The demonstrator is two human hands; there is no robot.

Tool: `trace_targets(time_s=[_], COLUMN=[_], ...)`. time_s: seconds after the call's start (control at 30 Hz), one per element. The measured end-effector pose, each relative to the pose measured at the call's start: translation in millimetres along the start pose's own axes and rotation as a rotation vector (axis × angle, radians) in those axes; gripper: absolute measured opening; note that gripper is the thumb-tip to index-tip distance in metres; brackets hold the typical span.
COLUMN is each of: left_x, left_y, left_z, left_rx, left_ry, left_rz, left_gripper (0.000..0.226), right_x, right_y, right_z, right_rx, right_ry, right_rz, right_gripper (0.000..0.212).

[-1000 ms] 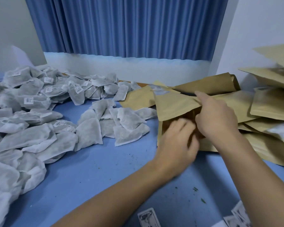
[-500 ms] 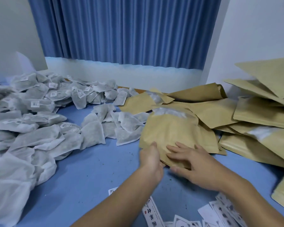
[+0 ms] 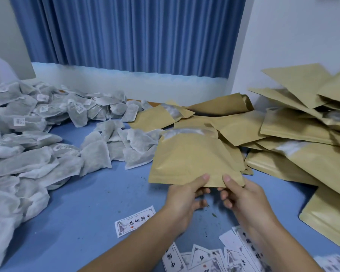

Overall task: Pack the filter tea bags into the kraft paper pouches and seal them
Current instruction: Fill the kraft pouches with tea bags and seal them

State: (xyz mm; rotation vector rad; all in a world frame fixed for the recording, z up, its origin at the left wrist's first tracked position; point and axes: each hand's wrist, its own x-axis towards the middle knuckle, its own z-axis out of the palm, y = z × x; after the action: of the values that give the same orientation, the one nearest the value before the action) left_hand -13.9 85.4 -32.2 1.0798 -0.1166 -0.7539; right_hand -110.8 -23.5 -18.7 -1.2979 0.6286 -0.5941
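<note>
Both hands are on one pouch. The left hand [image 3: 186, 197] and right hand [image 3: 241, 197] each pinch the kraft paper pouch [image 3: 192, 160] at its near edge, with the thumb on the top face and the fingers curled underneath. The thumbs are close together but do not touch.

The pouch is at the centre of the view, its near edge raised off the blue desk [image 3: 77, 213]. Its far edge, at 12 o'clock, carries a whitish translucent strip. I cannot tell whether that edge rests on the pouches behind it, or whether the pouch holds anything.

A small cluster of filter tea bags [image 3: 122, 144] lies just beside the pouch at 9 to 10 o'clock. The nearest bag meets the pouch's left edge, touching or tucked under, I cannot tell which. A large heap of filter tea bags [image 3: 28, 144] lies farther out at 9 o'clock and runs to the left border. Several of these bags bear small white tags.

A stack of kraft pouches [image 3: 302, 134] spans 1 to 4 o'clock, overlapping, some with the strip side up.

A single printed label [image 3: 134, 220] lies on the desk at 7 o'clock of the hands. A scatter of printed labels [image 3: 214, 256] lies at 6 o'clock, partly under the forearms. There are dark green crumbs on the desk below the hands. A blue curtain [image 3: 135, 36] hangs at 12 o'clock, behind the desk.
</note>
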Motion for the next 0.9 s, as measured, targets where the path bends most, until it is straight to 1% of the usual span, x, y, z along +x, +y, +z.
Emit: trace_targets(time_s=[0.07,0.17,0.27,0.33,0.4,0.47,0.5,0.53,0.6,0.67,0.73,0.8,0.9], left_x=[-2.7,-1.8,-5.9,-8.1,-7.6,-4.0,-2.4,-1.8,-1.3,-2.1,-0.3,0.6,-1.3], left_y=[-1.0,-1.6,-5.8,-7.7,-5.7,-3.5,-2.8,-2.8,-2.7,-2.7,-2.5,-1.6,-1.8], left_z=[2.1,4.7,8.2,9.6,8.4,5.5,4.8,4.7,4.3,1.7,-1.7,-1.6,-0.3], left_rx=[0.026,0.030,0.043,0.034,0.035,0.062,0.078,0.090,0.098,0.085,0.079,0.086,0.107], left_ry=[-0.005,0.028,0.042,0.025,0.050,0.117,0.130,0.127,0.096,0.073,0.095,0.117,0.111], left_rz=[-0.006,0.005,0.037,0.063,0.091,0.105,0.113,0.121,0.125,0.099,0.110,0.158,0.179], left_gripper=[0.020,0.025,0.027,0.029,0.027,0.034,0.038,0.041,0.040,0.044,0.052,0.051,0.044], right_x=[-2.6,-4.0,-7.2,-8.4,-5.2,-1.4,-1.6,-2.9,-6.0,-8.4,-7.3,-7.7,-11.3], right_y=[1.4,6.1,8.7,6.5,1.6,-1.7,-1.9,-0.6,1.8,1.0,-0.3,-0.3,1.6], right_z=[4.1,7.8,15.2,17.3,12.3,3.7,1.1,1.0,6.6,12.0,13.3,13.1,19.4], right_rx=[0.054,0.127,0.244,0.269,0.284,0.336,0.358,0.369,0.363,0.320,0.318,0.354,0.365], right_ry=[0.007,0.070,0.084,0.072,0.135,0.236,0.249,0.238,0.157,0.098,0.128,0.134,0.036], right_rz=[0.028,0.019,0.063,0.065,0.014,-0.009,0.002,0.022,0.060,0.044,0.017,0.043,0.090], right_gripper=[0.017,0.010,0.015,0.015,0.010,0.006,0.007,0.009,0.010,0.004,0.006,0.003,0.010])
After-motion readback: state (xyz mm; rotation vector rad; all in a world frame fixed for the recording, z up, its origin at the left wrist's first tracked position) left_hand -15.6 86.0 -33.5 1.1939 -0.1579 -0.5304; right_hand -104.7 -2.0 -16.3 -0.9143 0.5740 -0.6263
